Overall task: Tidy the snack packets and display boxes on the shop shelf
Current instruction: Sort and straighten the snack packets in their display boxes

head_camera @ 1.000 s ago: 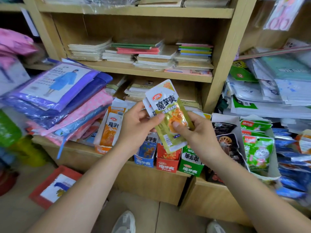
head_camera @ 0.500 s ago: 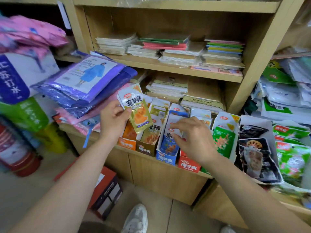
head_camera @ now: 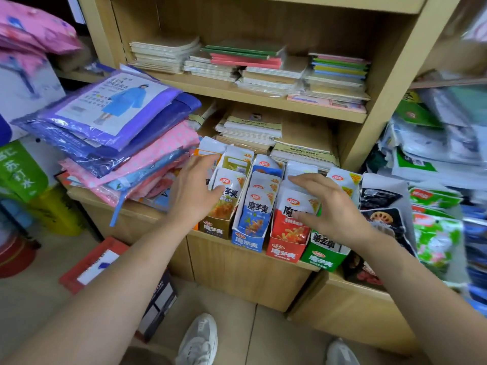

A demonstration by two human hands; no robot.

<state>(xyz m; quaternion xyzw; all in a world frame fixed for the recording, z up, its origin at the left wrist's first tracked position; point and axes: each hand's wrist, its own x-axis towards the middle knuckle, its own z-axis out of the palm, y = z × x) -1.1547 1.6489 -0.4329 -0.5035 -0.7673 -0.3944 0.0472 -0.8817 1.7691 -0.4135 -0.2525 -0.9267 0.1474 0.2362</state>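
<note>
A row of snack display boxes stands on the low shelf ledge: a brown box (head_camera: pixel 214 227), a blue box (head_camera: pixel 247 242), a red box (head_camera: pixel 284 252) and a green box (head_camera: pixel 322 256), each holding upright packets. My left hand (head_camera: pixel 195 191) lies with fingers straight against the left side of the brown box, its thumb on the yellow-green packet (head_camera: pixel 228 192). My right hand (head_camera: pixel 329 204) rests spread over the red box's packets (head_camera: pixel 292 204) and the green box. An orange box is mostly hidden behind my left hand.
Folded raincoat packs (head_camera: pixel 110 119) are stacked left of the boxes. Notebook piles (head_camera: pixel 250 67) fill the shelves behind. Dark and green snack bags (head_camera: pixel 434 233) crowd the right. A red-edged carton (head_camera: pixel 97 262) sits on the floor below, near my shoes (head_camera: pixel 199 341).
My left hand has put the yellow-green packet into the brown box and let go. My right hand moved from the blue box's packets to the red and green boxes.
</note>
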